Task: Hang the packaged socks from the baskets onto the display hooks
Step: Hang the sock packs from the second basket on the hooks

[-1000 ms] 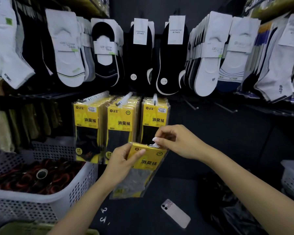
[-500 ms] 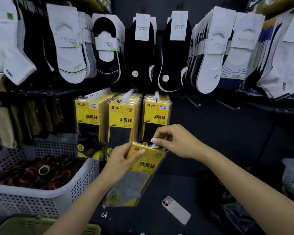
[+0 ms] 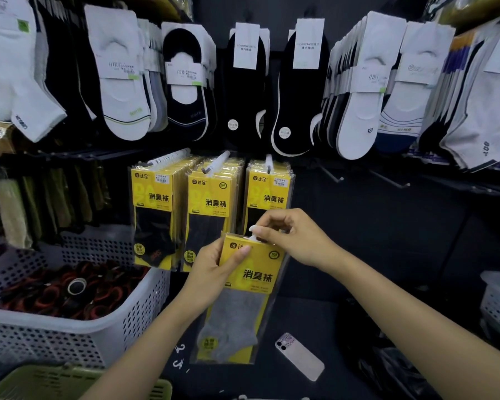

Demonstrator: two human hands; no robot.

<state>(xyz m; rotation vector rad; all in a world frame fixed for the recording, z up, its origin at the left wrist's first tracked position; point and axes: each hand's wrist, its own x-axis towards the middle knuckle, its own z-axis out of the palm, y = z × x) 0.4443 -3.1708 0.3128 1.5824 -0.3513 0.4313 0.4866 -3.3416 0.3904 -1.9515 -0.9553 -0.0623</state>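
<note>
Fingertips [image 3: 259,230] of right hand [image 3: 296,241]: curled, pinched on white hang tab [image 3: 254,239], presumably being freed for hooking. Fingers [image 3: 238,254] of left hand [image 3: 212,268]: closed round yellow sock packet [image 3: 244,290], steadied thereby, held just below stocked display hooks [image 3: 217,164], not yet hung.

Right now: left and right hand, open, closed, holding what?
Left hand: closed, fingers gripping the yellow sock pack by its upper left edge.
Right hand: closed, fingers pinching the white hanger tab at the pack's top.
</note>
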